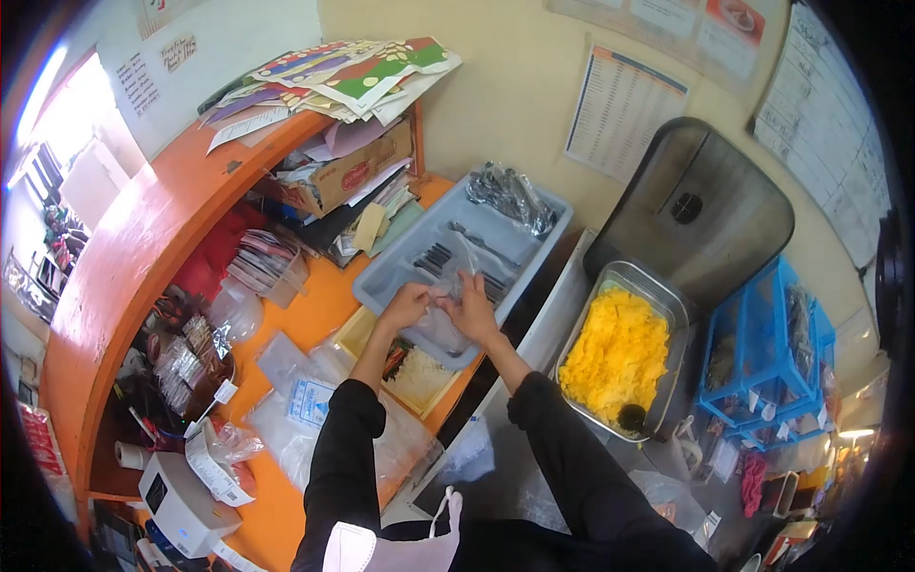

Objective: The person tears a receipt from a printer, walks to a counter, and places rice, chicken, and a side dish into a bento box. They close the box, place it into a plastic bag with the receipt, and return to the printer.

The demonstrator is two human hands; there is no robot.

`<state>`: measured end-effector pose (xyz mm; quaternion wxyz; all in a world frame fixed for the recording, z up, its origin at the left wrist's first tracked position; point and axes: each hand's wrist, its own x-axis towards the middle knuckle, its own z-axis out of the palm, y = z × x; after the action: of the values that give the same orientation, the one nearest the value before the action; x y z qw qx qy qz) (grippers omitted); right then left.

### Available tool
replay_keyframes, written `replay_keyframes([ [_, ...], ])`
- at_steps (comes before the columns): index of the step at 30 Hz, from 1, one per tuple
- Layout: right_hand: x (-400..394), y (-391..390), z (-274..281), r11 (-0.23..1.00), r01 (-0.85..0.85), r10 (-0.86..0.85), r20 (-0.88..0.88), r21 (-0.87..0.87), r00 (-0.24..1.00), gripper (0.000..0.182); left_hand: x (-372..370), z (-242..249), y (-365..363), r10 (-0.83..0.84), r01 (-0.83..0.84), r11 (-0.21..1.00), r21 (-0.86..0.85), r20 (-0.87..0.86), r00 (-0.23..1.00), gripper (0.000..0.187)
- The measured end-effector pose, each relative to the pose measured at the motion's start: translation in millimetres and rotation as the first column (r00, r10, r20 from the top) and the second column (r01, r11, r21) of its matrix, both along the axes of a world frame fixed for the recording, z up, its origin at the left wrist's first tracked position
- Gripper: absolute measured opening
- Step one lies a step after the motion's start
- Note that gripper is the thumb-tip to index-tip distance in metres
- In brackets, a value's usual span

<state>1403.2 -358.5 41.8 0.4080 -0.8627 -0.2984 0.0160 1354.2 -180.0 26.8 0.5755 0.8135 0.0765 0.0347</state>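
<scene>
Over the grey tray, by its near edge, pinching a clear bag lengthwise outward between fingers of left hand and right hand.

Left sleeve: black, long, matte cloth, with soft creases; lower centre of the frame.
Right sleeve: black, of matching cloth, loosely creased; lower centre-right.
Cuffs: gathered in thick folds on the forearms, short of the wrists.
Left hand: bare, as is the lower forearm.
Right hand: likewise bare to the forearm.
Face mask: pale pinkish white, stitched edge; bottom centre.
Ear loop: thin, pale, curved.
</scene>
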Motion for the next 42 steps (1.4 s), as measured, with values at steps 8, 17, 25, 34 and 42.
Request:
replay_keyframes([
  [8, -23, 3, 26, 0.905, 0.174, -0.074, 0.258, -0.388, 0.963, 0.079, -62, 90, 68, 0.707, -0.221, 0.443, -0.869, 0.187, 0.682, 0.026],
  [17, -38, -124, 278, 0.725, -0.192, 0.632, -0.527, 0.662, 0.569, 0.083, -120, 294, -149, 0.081, -0.470, 0.881, 0.048, 0.965, 0.251, 0.049],
  [25, -212, -373, 416, 0.989, 0.084, -0.061, -0.179, 0.121, 0.982, 0.026, -190, 325, -333, -0.502, 0.086, 0.863, 0.498, 0.828, 0.252, 0.058],
  [34, -351, -537, 338, 0.505, -0.146, -0.286, 0.324, 0.851, 0.902, 0.018, -289, 143, -423, 0.197, -0.150, 0.943, -0.298, 0.133, 0.971, 0.082],
  [42, -280, -446, 60, 1.000, 0.013, -0.015, -0.138, -0.014, 0.990, 0.013, -337, 188, -451, -0.048, 0.389, 0.750, -0.535, 0.542, 0.839, 0.039],
])
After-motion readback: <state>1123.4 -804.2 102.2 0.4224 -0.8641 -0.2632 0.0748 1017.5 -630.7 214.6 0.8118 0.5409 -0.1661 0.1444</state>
